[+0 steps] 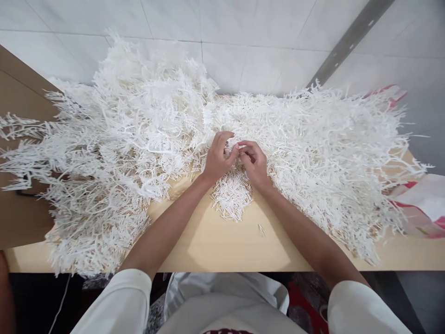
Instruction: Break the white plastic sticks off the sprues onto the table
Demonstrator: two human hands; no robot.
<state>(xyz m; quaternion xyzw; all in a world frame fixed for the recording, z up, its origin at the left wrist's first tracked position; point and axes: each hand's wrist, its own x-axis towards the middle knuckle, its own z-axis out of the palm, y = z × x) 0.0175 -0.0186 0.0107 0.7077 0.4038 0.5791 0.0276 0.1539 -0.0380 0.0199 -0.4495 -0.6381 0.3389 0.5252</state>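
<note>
My left hand (218,157) and my right hand (256,163) meet over the middle of the table, fingertips close together. The left thumb reaches the right fingertips, and the fingers of both hands are curled in. Whatever they pinch is too small to make out against the white behind. Just below them lies a small pile of short, thin white sticks (232,197). To the left rises a tall heap of white branched plastic pieces (139,125), and a wide, lower heap of similar branched pieces (323,162) spreads to the right.
A few stray sticks (261,230) lie on the pale wooden table (215,250). Brown cardboard (24,213) stands at the left edge. A red and white plastic bag (422,208) is at the right. Behind is a tiled wall (229,60) with a slanting grey metal bar (351,39).
</note>
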